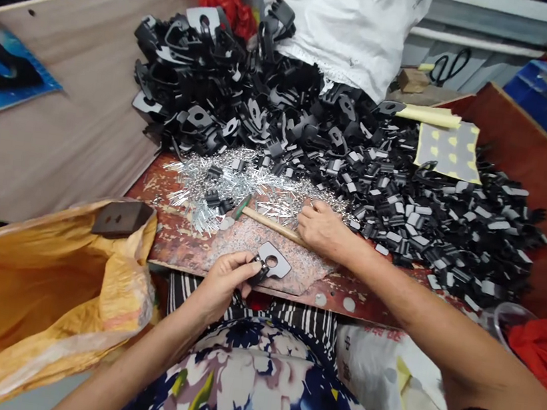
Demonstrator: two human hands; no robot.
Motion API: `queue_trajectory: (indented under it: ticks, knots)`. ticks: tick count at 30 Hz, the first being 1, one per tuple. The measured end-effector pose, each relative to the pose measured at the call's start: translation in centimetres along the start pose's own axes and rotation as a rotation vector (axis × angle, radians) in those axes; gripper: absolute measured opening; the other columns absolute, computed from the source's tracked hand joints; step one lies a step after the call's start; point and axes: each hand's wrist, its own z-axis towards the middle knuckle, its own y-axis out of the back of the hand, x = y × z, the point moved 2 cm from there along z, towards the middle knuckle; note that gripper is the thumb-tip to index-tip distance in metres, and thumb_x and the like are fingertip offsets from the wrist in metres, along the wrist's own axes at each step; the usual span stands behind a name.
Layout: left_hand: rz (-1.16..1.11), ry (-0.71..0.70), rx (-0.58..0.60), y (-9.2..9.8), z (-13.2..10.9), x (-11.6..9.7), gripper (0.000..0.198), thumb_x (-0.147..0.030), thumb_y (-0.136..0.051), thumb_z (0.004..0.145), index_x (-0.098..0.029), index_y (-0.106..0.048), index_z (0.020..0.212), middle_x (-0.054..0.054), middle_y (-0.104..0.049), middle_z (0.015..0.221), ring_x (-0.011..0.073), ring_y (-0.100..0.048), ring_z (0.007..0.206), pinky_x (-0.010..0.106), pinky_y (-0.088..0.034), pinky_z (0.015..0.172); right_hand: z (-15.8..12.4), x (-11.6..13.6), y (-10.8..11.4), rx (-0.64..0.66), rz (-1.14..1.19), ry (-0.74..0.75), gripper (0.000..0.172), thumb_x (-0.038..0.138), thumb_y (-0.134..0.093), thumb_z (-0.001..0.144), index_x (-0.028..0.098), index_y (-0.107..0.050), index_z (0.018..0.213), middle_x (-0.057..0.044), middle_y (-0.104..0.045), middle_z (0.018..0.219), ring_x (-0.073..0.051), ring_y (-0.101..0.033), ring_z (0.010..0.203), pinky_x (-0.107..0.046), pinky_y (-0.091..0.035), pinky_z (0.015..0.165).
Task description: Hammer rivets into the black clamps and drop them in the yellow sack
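Observation:
My left hand [234, 274] is closed on a black plastic clip part [273, 261] with a flat grey face and a round hole, held just above the table's front edge. My right hand [323, 228] has its fingers curled together at the right side of a heap of thin metal pins [277, 209]. Whatever its fingertips pinch is hidden. A hammer [271, 223] with a green head and wooden handle lies beside the pins. Its handle end runs under my right hand. Several small black clips [218, 201] lie among the pins.
Behind the pins rises a large heap of black plastic parts [305, 115]. A grey sheet with yellow patches [449, 149] rests on it. Wooden boards [67, 84] wall the sides. An open yellow sack [127, 280] stands at left; scissors [450, 67] lie at the back right.

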Motion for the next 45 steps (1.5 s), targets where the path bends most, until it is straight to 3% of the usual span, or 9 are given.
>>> queue_trajectory:
  ticks: [3, 6, 11, 18, 25, 31, 36, 41, 45]
  knots:
    - [-0.101, -0.002, -0.057, 0.4, 0.2, -0.4, 0.031, -0.036, -0.084, 0.068, -0.016, -0.061, 0.059, -0.004, -0.048, 0.059, 0.0064, -0.038, 0.048, 0.018, -0.035, 0.039, -0.1, -0.9, 0.7, -0.058, 0.071, -0.008, 0.023, 0.013, -0.057, 0.090, 0.023, -0.061, 0.069, -0.006, -0.065, 0.079, -0.022, -0.054, 0.086, -0.041, -0.042, 0.086]
    - [-0.200, -0.005, -0.093, 0.9, 0.3, -0.6, 0.026, -0.031, -0.083, 0.066, -0.016, -0.062, 0.061, -0.004, -0.047, 0.059, 0.0065, -0.038, 0.048, 0.018, -0.033, 0.038, -0.8, -0.7, 1.8, -0.250, 0.190, -0.157, 0.011, 0.017, -0.056, 0.086, 0.022, -0.064, 0.079, -0.004, -0.065, 0.078, -0.020, -0.058, 0.078, -0.039, -0.047, 0.079]
    - [-0.362, 0.005, -0.151, 1.2, 0.6, -0.7, 0.024, -0.034, -0.083, 0.064, -0.016, -0.067, 0.069, 0.000, -0.059, 0.068, 0.0101, -0.047, 0.053, 0.021, -0.038, 0.038, -2.8, 3.5, 2.3, -0.589, 0.635, -0.465, 0.009, 0.022, -0.062, 0.090, 0.023, -0.070, 0.092, 0.000, -0.072, 0.087, -0.016, -0.066, 0.078, -0.033, -0.053, 0.073]
    - [-0.290, -0.006, -0.103, -0.3, 1.0, -0.4, 0.033, -0.041, -0.087, 0.069, -0.014, -0.069, 0.070, 0.002, -0.063, 0.067, 0.0090, -0.048, 0.051, 0.019, -0.028, 0.036, -3.1, 10.4, 3.1, -0.564, 0.643, -0.354, 0.020, 0.017, -0.057, 0.097, 0.027, -0.074, 0.098, -0.001, -0.074, 0.092, -0.018, -0.069, 0.088, -0.037, -0.056, 0.080]
    - [-0.306, -0.009, -0.072, -0.6, 0.9, 0.3, 0.033, -0.042, -0.088, 0.071, -0.014, -0.072, 0.074, 0.001, -0.063, 0.068, 0.0093, -0.050, 0.053, 0.019, -0.039, 0.039, -2.1, 11.9, 3.2, -0.529, 0.666, -0.319, 0.022, 0.016, -0.054, 0.099, 0.025, -0.071, 0.111, -0.003, -0.073, 0.097, -0.018, -0.068, 0.092, -0.037, -0.056, 0.084]
    - [-0.304, 0.006, -0.129, 0.2, 0.8, 0.7, 0.039, -0.047, -0.091, 0.067, -0.014, -0.070, 0.069, 0.000, -0.061, 0.063, 0.0082, -0.049, 0.048, 0.019, -0.035, 0.034, -1.9, 10.9, 1.3, -0.505, 1.359, -0.565, 0.009, 0.027, -0.072, 0.090, 0.025, -0.073, 0.098, 0.000, -0.077, 0.090, -0.014, -0.072, 0.082, -0.031, -0.060, 0.080]
    - [-0.328, 0.020, -0.125, 0.6, 0.9, 0.8, 0.040, -0.047, -0.092, 0.066, -0.013, -0.072, 0.072, 0.002, -0.065, 0.066, 0.0097, -0.052, 0.051, 0.020, -0.039, 0.036, -1.7, 10.3, 0.7, -0.459, 1.885, -0.657, 0.023, 0.037, -0.084, 0.080, 0.023, -0.068, 0.089, 0.003, -0.075, 0.078, -0.010, -0.073, 0.067, -0.021, -0.060, 0.070]
    - [-0.360, 0.026, -0.108, 0.7, 0.9, 0.8, 0.040, -0.046, -0.093, 0.065, -0.012, -0.072, 0.072, 0.002, -0.064, 0.067, 0.0098, -0.053, 0.052, 0.020, -0.044, 0.038, -1.9, 10.5, 1.0, -0.490, 1.805, -0.669, 0.021, 0.036, -0.082, 0.082, 0.022, -0.067, 0.088, 0.002, -0.077, 0.081, -0.011, -0.073, 0.066, -0.023, -0.060, 0.067]
    - [-0.407, 0.043, -0.109, 0.7, 0.9, 1.0, 0.040, -0.045, -0.094, 0.064, -0.013, -0.073, 0.073, 0.002, -0.065, 0.069, 0.0101, -0.054, 0.053, 0.019, -0.045, 0.038, -1.9, 11.2, 1.6, -0.606, 1.250, -0.562, 0.004, 0.027, -0.072, 0.091, 0.024, -0.070, 0.092, -0.001, -0.078, 0.089, -0.016, -0.075, 0.083, -0.036, -0.059, 0.086]
